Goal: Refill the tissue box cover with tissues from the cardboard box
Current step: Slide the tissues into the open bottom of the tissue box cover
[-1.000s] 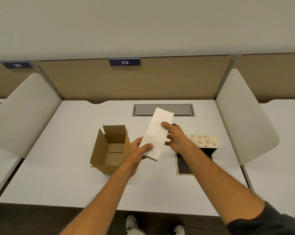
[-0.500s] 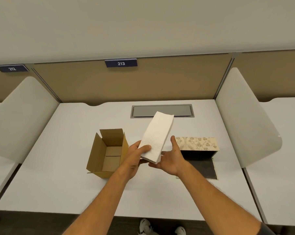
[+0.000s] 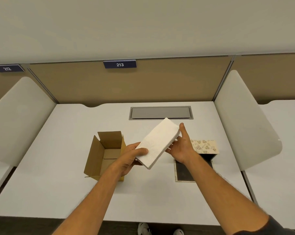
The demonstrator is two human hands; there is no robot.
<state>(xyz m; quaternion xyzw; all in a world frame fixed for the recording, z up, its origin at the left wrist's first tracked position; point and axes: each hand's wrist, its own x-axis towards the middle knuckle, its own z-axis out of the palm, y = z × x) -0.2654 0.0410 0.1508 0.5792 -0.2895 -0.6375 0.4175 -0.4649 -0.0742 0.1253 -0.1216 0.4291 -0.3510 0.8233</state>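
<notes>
A white stack of tissues (image 3: 157, 142) is held above the desk between both hands, tilted with its far end up and to the right. My left hand (image 3: 131, 158) pinches its near left end, thumb on top. My right hand (image 3: 181, 146) cups its far right edge from below, thumb up along the side. The open brown cardboard box (image 3: 103, 155) stands to the left and looks empty. The floral tissue box cover (image 3: 205, 146) lies on its side to the right, partly hidden by my right hand, with its dark flat base panel (image 3: 184, 172) on the desk in front of it.
The white desk (image 3: 58, 184) has a grey cable hatch (image 3: 161, 113) at the back. White curved dividers (image 3: 245, 122) stand on both sides, and a tan partition with a "213" label (image 3: 120, 64) closes the back. Shoes show below the front edge.
The tissue stack has tilted further to the right. My right hand has moved from under its near end up to its far right edge. My left hand keeps its hold.
</notes>
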